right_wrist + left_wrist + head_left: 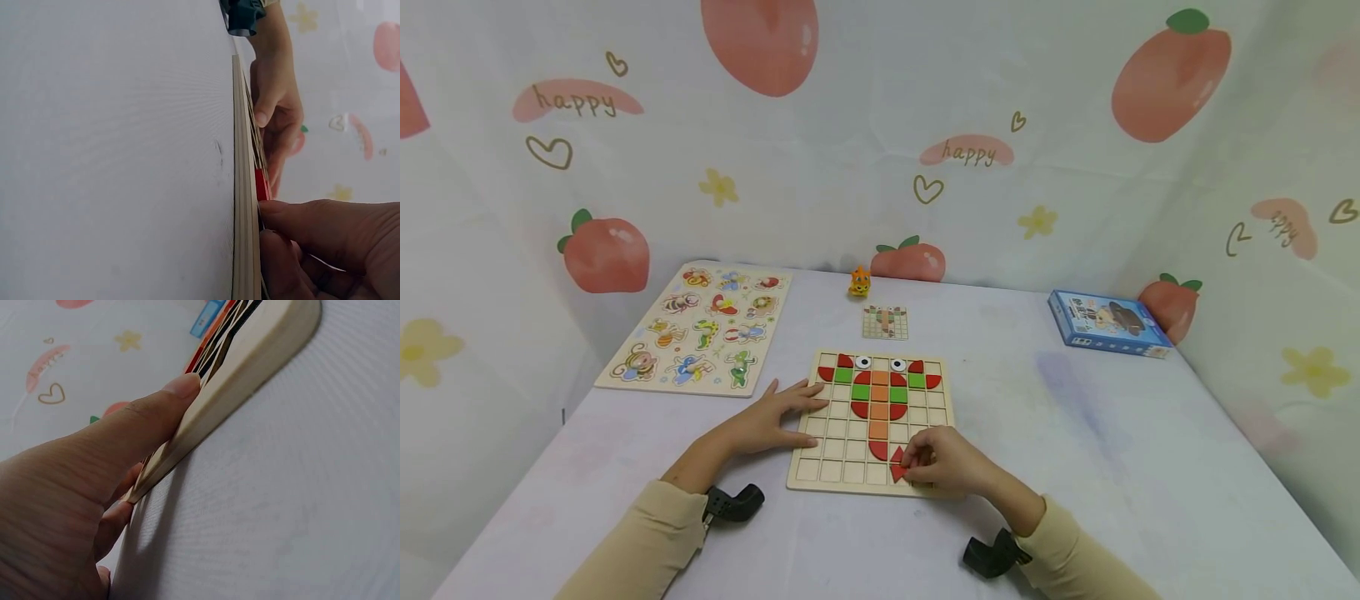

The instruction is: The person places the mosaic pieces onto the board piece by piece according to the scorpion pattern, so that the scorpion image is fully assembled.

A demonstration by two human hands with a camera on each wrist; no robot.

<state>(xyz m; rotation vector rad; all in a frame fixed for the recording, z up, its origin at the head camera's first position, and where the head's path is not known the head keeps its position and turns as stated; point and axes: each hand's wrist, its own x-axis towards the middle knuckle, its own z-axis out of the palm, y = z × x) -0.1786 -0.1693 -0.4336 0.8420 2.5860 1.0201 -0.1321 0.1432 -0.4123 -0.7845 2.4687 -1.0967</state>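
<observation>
A square wooden grid board (842, 472) lies on the table, bearing red, green and orange pieces and two round eye pieces (898, 364). My left hand (773, 419) rests at its left edge, fingers spread, with the thumb (181, 387) on the rim. At the lower right of the board, my right hand (951, 461) has curled fingers and pinches a red triangle piece (897, 473). Another red triangle (898, 454) lies just above it. In the right wrist view the thumb (281, 212) is right at a red piece (261, 185); the other fingertips are partly hidden.
Behind the board lies a small pattern card (885, 322) with a similar picture, and an orange toy figure (860, 283) stands farther back. An insect picture puzzle board (696, 333) lies at the back left. A blue box (1108, 323) sits at the back right.
</observation>
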